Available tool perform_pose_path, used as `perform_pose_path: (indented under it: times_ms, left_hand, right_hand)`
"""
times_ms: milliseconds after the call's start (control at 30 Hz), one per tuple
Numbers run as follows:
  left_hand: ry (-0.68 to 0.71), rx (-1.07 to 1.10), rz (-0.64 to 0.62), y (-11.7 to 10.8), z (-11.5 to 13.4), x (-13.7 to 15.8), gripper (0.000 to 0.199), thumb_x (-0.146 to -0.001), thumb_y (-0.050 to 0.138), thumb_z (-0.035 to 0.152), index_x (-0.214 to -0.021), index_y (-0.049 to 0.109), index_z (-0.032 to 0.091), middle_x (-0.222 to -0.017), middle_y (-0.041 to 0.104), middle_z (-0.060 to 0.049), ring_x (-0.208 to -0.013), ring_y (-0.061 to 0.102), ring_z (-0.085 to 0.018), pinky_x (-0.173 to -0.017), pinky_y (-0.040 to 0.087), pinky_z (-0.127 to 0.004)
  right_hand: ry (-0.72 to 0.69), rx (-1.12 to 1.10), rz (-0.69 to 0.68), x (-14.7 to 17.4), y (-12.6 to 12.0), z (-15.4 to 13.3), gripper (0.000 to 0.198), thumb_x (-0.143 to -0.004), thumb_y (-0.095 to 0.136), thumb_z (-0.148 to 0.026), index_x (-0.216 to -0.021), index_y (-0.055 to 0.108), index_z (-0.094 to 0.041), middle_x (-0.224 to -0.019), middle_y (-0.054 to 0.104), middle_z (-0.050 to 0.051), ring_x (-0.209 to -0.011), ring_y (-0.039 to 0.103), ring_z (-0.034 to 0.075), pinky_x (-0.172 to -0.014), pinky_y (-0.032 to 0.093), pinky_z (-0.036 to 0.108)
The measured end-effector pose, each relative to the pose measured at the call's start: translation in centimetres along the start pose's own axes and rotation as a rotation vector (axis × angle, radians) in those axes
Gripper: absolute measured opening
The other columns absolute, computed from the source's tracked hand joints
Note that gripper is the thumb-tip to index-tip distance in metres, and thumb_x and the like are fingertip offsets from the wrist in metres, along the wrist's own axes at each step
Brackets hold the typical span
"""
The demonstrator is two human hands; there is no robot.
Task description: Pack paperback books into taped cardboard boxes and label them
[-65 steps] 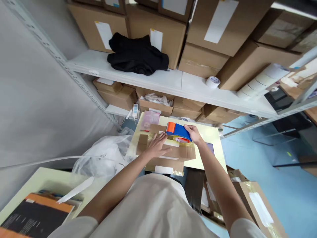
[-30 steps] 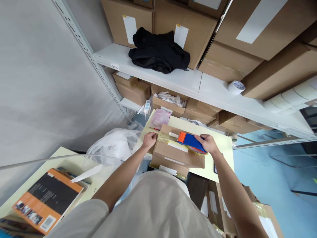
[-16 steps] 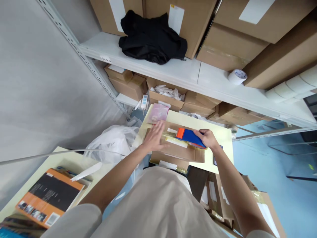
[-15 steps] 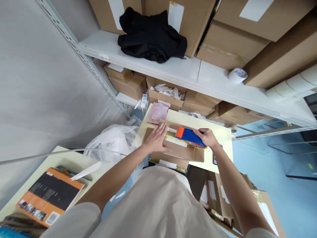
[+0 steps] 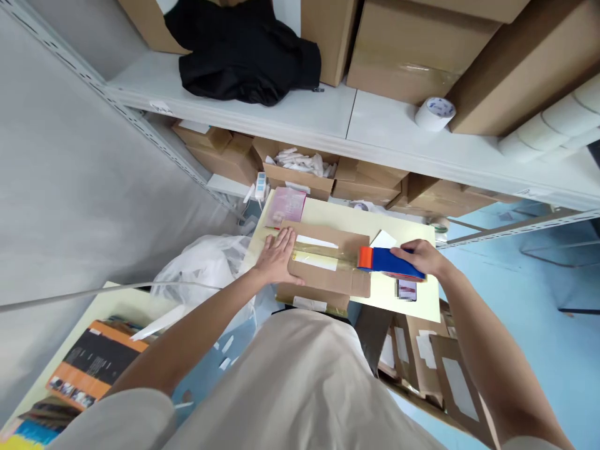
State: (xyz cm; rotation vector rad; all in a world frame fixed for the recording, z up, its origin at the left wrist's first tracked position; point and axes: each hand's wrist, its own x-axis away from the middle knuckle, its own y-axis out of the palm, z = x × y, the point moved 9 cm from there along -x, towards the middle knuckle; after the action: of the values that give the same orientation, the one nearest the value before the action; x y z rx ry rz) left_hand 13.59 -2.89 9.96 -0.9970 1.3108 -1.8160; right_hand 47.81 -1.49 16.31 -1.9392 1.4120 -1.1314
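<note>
On the pale yellow table [image 5: 391,304] lies a flat cardboard box [image 5: 328,282], a strip of clear tape running along its top over white and yellow labels. My left hand [image 5: 277,257] rests flat on the box's left end, fingers stretched out. In my right hand [image 5: 420,256] is a blue and orange tape dispenser [image 5: 396,261], held by its body. Its orange front end is at the right edge of the box, where the tape strip meets it. Another cardboard piece [image 5: 335,303] shows between the box and my body.
A phone [image 5: 405,289] lies near the dispenser, a pink package [image 5: 287,206] at the table's far left corner. Behind stands a metal shelf [image 5: 375,134] with boxes, a black garment [image 5: 253,56] and a tape roll [image 5: 435,114]. Packed cartons [image 5: 417,356] stand below right.
My right hand has moved right with the tape dispenser, from over the box to its right edge. My left hand now lies at the box's left end. The phone has come into fuller view.
</note>
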Motion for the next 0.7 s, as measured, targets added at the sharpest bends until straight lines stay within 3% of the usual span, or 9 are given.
perform_pose_path:
  times_ms: [67,167,233,367,433,600,700]
  left_hand:
    - [-0.019,-0.029,-0.017,0.0,0.1,0.0,0.134,-0.054,0.056,0.082,-0.151,0.007,0.004,-0.157,0.013,-0.023,-0.146,0.005,-0.038,-0.115,0.001,-0.054]
    - [-0.067,-0.077,-0.033,-0.1,1.6,-0.6,0.139,-0.051,0.053,0.086,-0.15,0.009,-0.001,-0.155,0.013,-0.029,-0.145,0.004,-0.041,-0.113,-0.003,-0.059]
    - [-0.008,-0.089,-0.052,0.1,4.9,-1.7,0.139,-0.052,0.051,0.088,-0.149,0.011,-0.003,-0.155,0.012,-0.031,-0.145,0.003,-0.042,-0.113,-0.004,-0.06]
    - [0.256,-0.048,-0.081,1.6,14.7,-4.3,0.125,-0.062,0.046,0.085,-0.15,0.015,0.002,-0.156,0.013,-0.026,-0.146,0.003,-0.04,-0.114,-0.001,-0.055]
    - [0.249,-0.027,-0.063,2.2,17.3,-5.3,0.125,-0.062,0.048,0.084,-0.15,0.016,0.002,-0.156,0.013,-0.026,-0.146,0.003,-0.04,-0.115,-0.001,-0.054]
    - [0.176,-0.031,-0.075,3.5,18.0,-6.0,0.14,-0.052,0.046,0.093,-0.149,0.015,-0.002,-0.157,0.013,-0.026,-0.146,0.001,-0.04,-0.117,-0.002,-0.049]
    - [0.158,-0.051,-0.107,3.6,17.6,-5.8,0.143,-0.049,0.045,0.095,-0.15,0.014,-0.002,-0.157,0.013,-0.026,-0.146,-0.001,-0.04,-0.116,-0.002,-0.051]
  right_hand:
    - [0.025,-0.016,0.011,0.4,-0.2,2.5,0.062,-0.074,0.048,-0.075,-0.045,0.047,-0.02,-0.044,0.044,-0.002,-0.046,0.038,0.011,-0.048,0.031,0.027]
    - [0.008,-0.072,0.026,0.3,0.4,3.9,0.061,-0.075,0.049,-0.073,-0.044,0.043,-0.02,-0.045,0.04,-0.002,-0.048,0.036,0.011,-0.049,0.032,0.027]
    - [-0.025,-0.115,0.029,-0.1,0.9,3.6,0.06,-0.076,0.05,-0.07,-0.044,0.039,-0.02,-0.045,0.037,-0.003,-0.048,0.034,0.01,-0.049,0.03,0.027]
    - [-0.094,-0.188,0.044,-0.8,1.7,3.0,0.058,-0.079,0.049,-0.066,-0.045,0.039,-0.02,-0.047,0.035,-0.003,-0.05,0.033,0.01,-0.051,0.03,0.026]
    - [-0.094,-0.234,0.042,-1.0,2.3,3.5,0.058,-0.08,0.047,-0.066,-0.047,0.042,-0.019,-0.048,0.036,-0.003,-0.051,0.033,0.01,-0.052,0.03,0.026]
    - [-0.049,-0.354,-0.103,-0.2,3.9,6.3,0.058,-0.078,0.049,-0.068,-0.048,0.044,-0.019,-0.047,0.035,-0.004,-0.048,0.031,0.008,-0.047,0.026,0.025]
    - [-0.048,-0.348,-0.177,1.0,3.4,9.2,0.057,-0.077,0.051,-0.069,-0.049,0.045,-0.019,-0.047,0.037,-0.004,-0.047,0.034,0.009,-0.045,0.026,0.024]
